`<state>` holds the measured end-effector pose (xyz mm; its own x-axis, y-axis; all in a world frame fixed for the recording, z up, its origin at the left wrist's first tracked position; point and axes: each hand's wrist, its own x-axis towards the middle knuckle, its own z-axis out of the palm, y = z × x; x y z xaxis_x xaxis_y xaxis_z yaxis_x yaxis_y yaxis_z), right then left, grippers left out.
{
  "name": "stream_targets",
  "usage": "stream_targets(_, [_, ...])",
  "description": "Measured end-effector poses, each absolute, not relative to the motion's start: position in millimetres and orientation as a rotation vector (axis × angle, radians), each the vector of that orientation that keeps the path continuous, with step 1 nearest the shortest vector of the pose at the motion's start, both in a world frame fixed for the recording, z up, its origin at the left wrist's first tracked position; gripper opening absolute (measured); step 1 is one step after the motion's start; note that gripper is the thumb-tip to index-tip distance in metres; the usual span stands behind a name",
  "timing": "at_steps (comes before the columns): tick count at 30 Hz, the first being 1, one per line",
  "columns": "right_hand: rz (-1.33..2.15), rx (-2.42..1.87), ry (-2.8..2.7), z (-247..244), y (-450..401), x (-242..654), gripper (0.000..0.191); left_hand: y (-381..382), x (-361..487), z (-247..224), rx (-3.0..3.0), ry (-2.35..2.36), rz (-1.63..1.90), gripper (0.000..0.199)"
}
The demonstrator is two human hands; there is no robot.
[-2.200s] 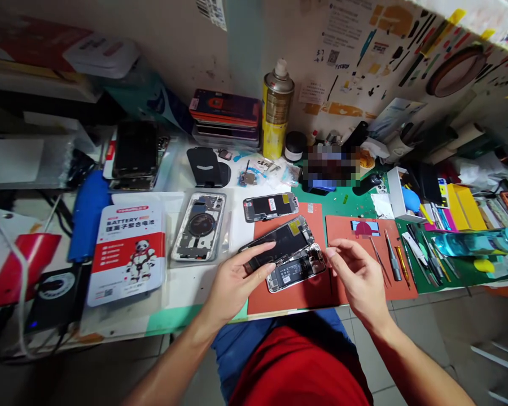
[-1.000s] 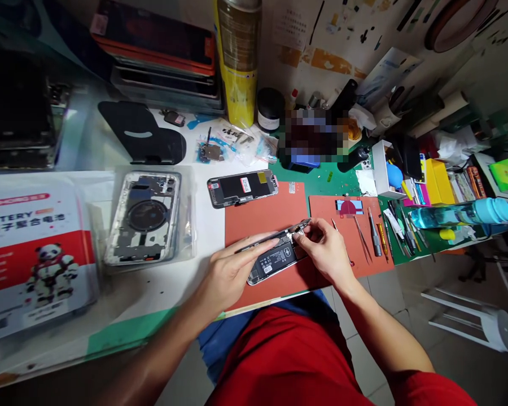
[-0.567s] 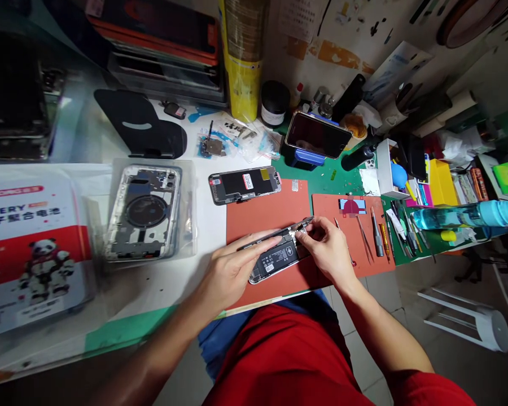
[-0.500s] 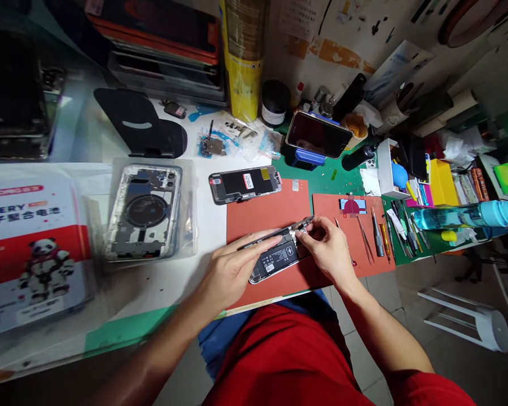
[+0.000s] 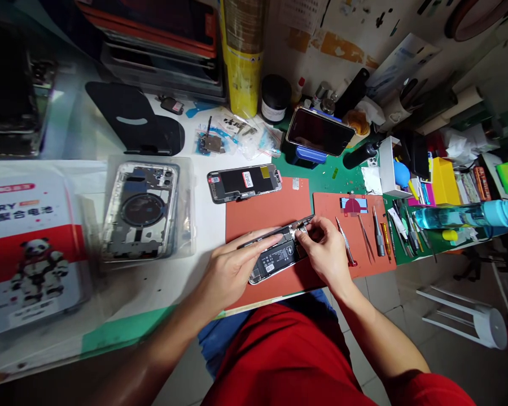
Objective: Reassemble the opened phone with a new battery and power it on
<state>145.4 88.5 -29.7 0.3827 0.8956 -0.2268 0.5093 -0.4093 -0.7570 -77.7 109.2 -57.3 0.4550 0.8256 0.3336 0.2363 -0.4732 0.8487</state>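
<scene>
An opened smartphone [image 5: 277, 259], its black battery and inner parts facing up, rests tilted over the red-brown mat [image 5: 258, 214]. My left hand [image 5: 228, 268] grips its left end, fingers along the far edge and across the inside. At the phone's right end, my right hand [image 5: 328, 248] is closed, thumb pressing on the inner parts and fingers behind the far edge. Whether a small part lies under that thumb is hidden. Beyond the phone lies a detached screen assembly [image 5: 246, 183], back side up.
Tweezers [image 5: 366, 239] and screwdrivers [image 5: 378, 231] lie on a second mat to the right. A phone back housing [image 5: 140, 211] sits in a clear tray at left. Behind are a propped phone [image 5: 319, 132] and a yellow can [image 5: 244, 79]. A blue bottle [image 5: 452, 216] lies far right.
Both hands keep nearly the same hold on the opened phone. The right hand has shifted very slightly, and more of the tool beside it shows. The camera view has moved a little.
</scene>
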Motion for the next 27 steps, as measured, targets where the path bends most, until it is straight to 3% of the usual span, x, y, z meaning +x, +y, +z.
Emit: stream_targets(27, [0.852, -2.022, -1.112, -36.2, 86.2, 142.4, 0.028, 108.0, -78.1, -60.6, 1.957, 0.882, 0.995, 0.050])
